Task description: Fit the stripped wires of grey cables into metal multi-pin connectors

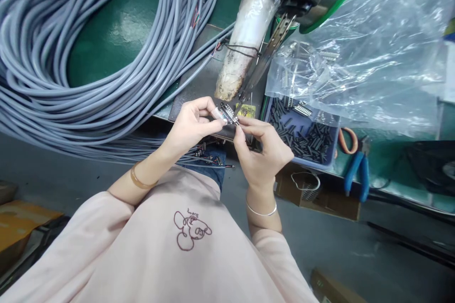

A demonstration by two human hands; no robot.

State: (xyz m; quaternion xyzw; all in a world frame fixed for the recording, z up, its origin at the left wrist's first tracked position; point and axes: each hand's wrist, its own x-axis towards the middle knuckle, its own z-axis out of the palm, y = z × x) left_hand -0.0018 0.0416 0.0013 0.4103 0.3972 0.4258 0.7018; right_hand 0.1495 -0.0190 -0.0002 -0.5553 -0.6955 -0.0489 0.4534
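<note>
My left hand (194, 124) pinches one end of a small metal multi-pin connector (229, 112) between thumb and fingers. At the connector's other end, the thumb and forefinger of my right hand (263, 151) are closed on it. Just above it a soldering iron (261, 64) points down, its tip close to the pins; whether they touch I cannot tell. A wrapped white tube (237, 47) slants down beside the iron. Behind the connector a yellow piece (246, 111) lies on the dark work plate (199, 78).
Grey cables (142, 80) with stripped, coloured wire ends loop across the left. A blue bin (333, 144) of black sleeves and connectors stands right, partly under a clear plastic bag (377, 57). Blue-handled pliers (359, 168) lie at the bench edge. A solder spool (330, 0) is behind.
</note>
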